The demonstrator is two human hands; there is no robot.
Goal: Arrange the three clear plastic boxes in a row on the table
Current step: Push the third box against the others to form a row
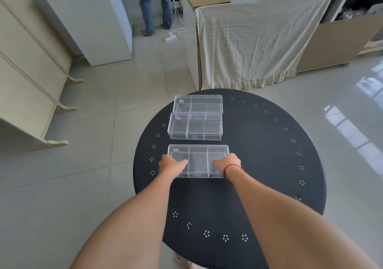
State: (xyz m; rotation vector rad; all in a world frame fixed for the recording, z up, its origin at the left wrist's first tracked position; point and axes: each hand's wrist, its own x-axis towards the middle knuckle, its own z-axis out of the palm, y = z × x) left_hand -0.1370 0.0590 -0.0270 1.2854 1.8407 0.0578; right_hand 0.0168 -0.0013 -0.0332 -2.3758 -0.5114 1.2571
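Three clear plastic boxes with inner dividers lie one behind another on the round black table point(269, 165). The far box point(198, 103) and the middle box point(195, 127) nearly touch. The near box point(199, 160) sits a short gap closer to me. My left hand point(171, 163) grips its left end, thumb laid over the lid. Its right end is gripped by my right hand point(229, 162), which wears a red string at the wrist. The fingers of both hands are hidden behind the box ends.
Tiled floor surrounds the table. A cream cloth point(255, 41) drapes over a wooden counter beyond it. White cabinets point(93, 20) stand at the left. A person's legs point(154, 5) and a white power strip point(171, 35) with cables are at the back.
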